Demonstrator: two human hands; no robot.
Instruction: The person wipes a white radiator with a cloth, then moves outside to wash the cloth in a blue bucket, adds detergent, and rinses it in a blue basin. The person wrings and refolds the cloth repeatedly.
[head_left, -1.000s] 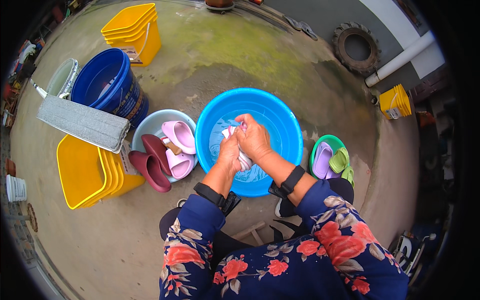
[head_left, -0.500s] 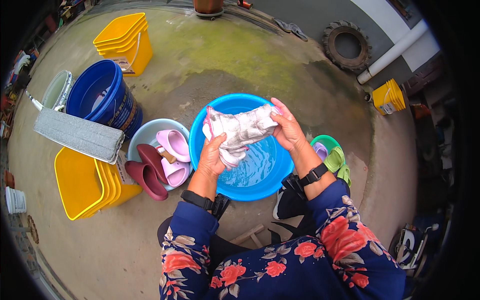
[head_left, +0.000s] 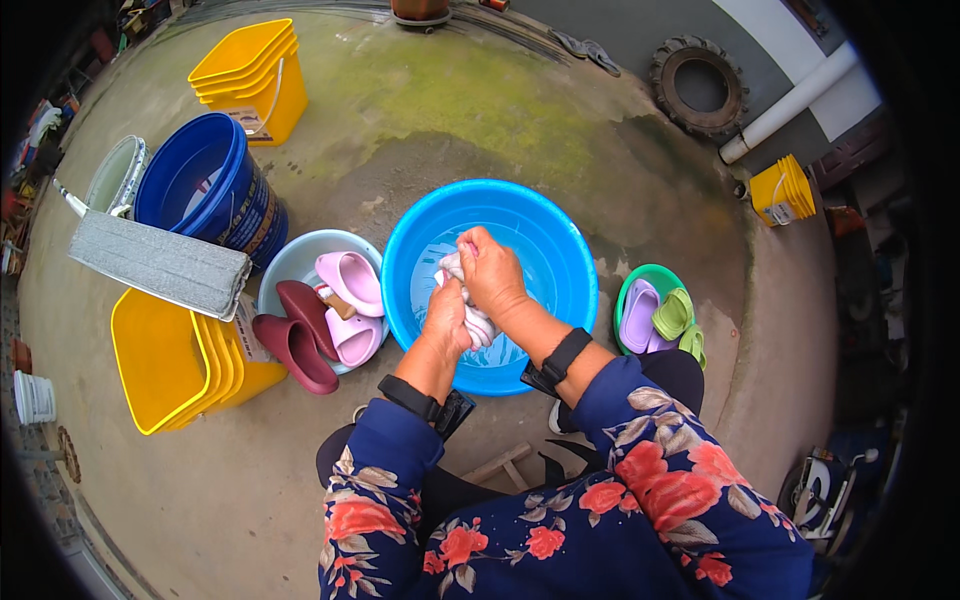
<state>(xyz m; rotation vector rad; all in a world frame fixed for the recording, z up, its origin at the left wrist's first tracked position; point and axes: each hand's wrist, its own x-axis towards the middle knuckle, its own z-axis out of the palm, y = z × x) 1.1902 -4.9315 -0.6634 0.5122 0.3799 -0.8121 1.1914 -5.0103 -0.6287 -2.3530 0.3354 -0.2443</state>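
Note:
Over a round blue basin of water, both my hands grip a whitish cloth with pink edging. The cloth is bunched into a twisted roll. My left hand is closed round its lower part. Just above and to the right, my right hand is clenched round the upper part, with only a little fabric showing past the fingers.
Left of the basin, a pale bowl holds pink and dark red clogs. A green basin with purple and green slippers stands right. Yellow buckets, a blue bucket and a grey flat mop head lie further left.
The cloth was stretched out between my hands and is now bunched and twisted. My right hand has moved left and closed round it, next to my left hand.

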